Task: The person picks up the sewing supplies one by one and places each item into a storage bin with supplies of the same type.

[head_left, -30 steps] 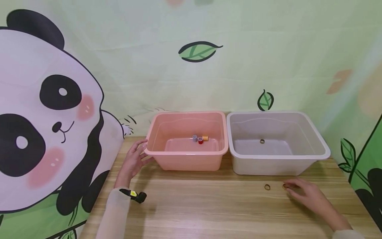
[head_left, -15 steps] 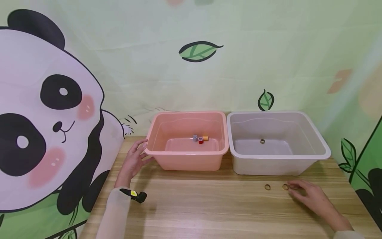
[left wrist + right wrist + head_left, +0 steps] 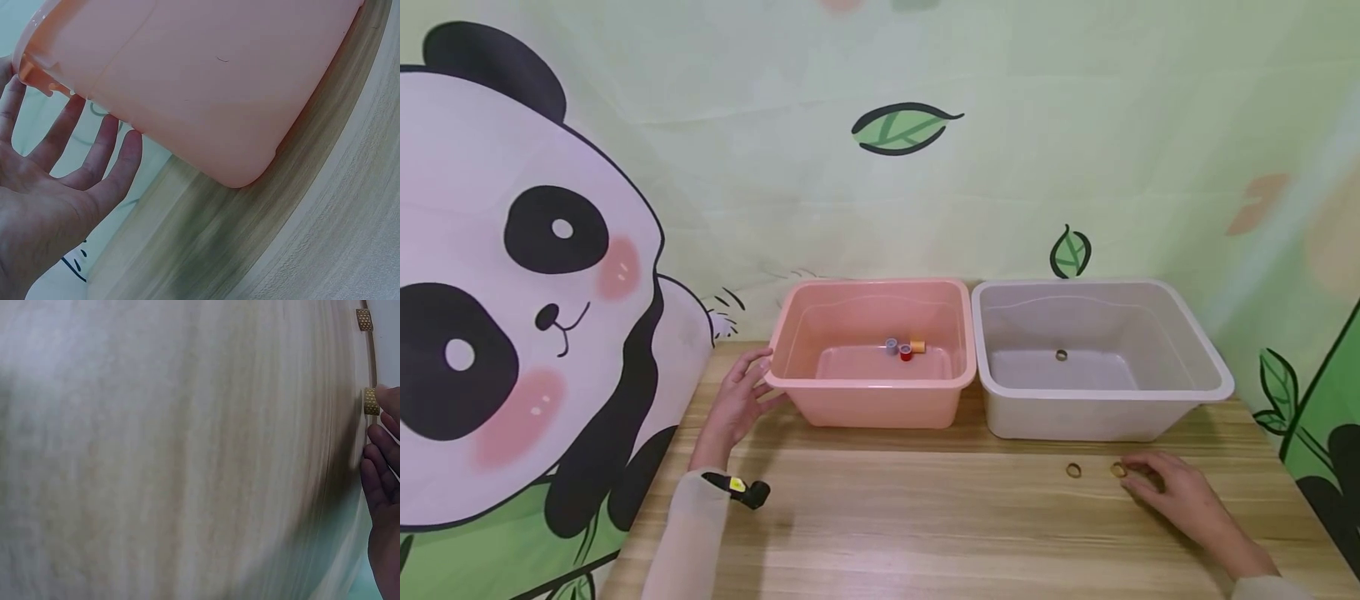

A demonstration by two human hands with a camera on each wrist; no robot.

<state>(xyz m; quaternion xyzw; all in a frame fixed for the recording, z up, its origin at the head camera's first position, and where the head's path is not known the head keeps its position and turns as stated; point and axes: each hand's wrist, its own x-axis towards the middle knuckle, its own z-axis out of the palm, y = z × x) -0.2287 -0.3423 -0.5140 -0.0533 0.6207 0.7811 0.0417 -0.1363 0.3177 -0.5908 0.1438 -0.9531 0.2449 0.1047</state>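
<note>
My left hand (image 3: 737, 404) rests at the left end of the pink plastic bin (image 3: 868, 406). In the left wrist view its spread, mostly straight fingers touch the bin below the rim (image 3: 31, 31). At the right, my right hand (image 3: 1180, 500) pinches a gold-coloured ring (image 3: 1118, 469) with thumb and fingertips; the ring stands on edge on the table. A second gold-coloured ring (image 3: 1073, 471) stands to its left, apart from the hand. Both rings show a dotted outer surface in the right wrist view, where most of the hand is cut off.
A light grey bin (image 3: 1097, 417) sits right of the pink one, with a ring (image 3: 1061, 355) on its floor. Inside the pink bin are small grey (image 3: 891, 346), red (image 3: 906, 353) and orange (image 3: 918, 347) cylinders. A printed panda cloth (image 3: 902, 208) hangs behind the wooden table (image 3: 910, 517).
My right hand has drawn back slightly to the right, uncovering more of the ring at its fingertips. My left hand stays at the pink bin. The bins and small cylinders keep their places.
</note>
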